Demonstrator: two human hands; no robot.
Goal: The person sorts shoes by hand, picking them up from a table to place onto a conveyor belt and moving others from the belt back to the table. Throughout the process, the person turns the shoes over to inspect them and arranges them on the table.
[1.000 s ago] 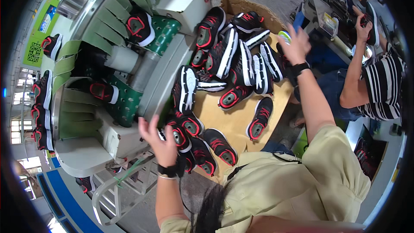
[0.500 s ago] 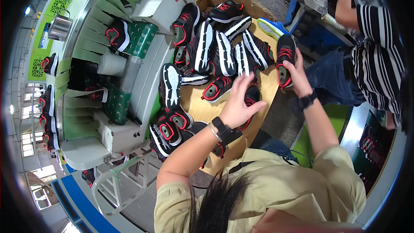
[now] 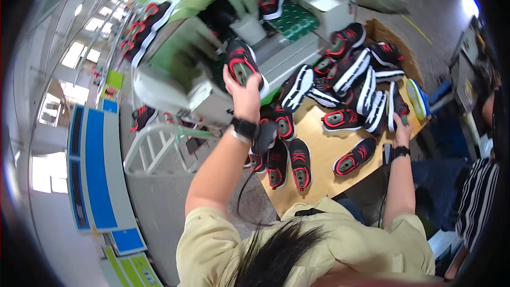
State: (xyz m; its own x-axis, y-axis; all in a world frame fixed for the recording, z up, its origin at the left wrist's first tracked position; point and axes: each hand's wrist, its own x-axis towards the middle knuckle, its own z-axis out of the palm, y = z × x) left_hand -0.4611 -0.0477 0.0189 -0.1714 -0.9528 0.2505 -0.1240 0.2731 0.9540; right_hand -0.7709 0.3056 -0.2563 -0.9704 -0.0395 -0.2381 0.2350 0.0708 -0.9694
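Observation:
My left hand [image 3: 245, 98] is closed round the heel end of a black sneaker [image 3: 240, 64] with red trim and a white sole. That shoe is held up beside the opening of a machine with green strip curtains. On the right, my right hand [image 3: 403, 132] grips the heel of another black-and-red sneaker [image 3: 393, 103] by the table's right edge. Several matching sneakers [image 3: 348, 72] lie in a heap between my hands, some on their sides with soles showing. Nearer to me, a single sneaker [image 3: 355, 157] rests upright on the wooden table [image 3: 319, 172].
The curtained machine [image 3: 186, 87], with a green perforated belt [image 3: 297, 21], stands at the far left. A blue-and-lime shoe [image 3: 418, 98] lies at the table's right end by a cardboard box [image 3: 396, 37]. A white metal frame [image 3: 159, 151] stands left. Another person's striped shirt [image 3: 478, 196] shows at right.
My view has swung left. My left hand, formerly empty and spread over the heap, now holds a sneaker by the machine. My right hand has come down from a raised sneaker to one at the table edge.

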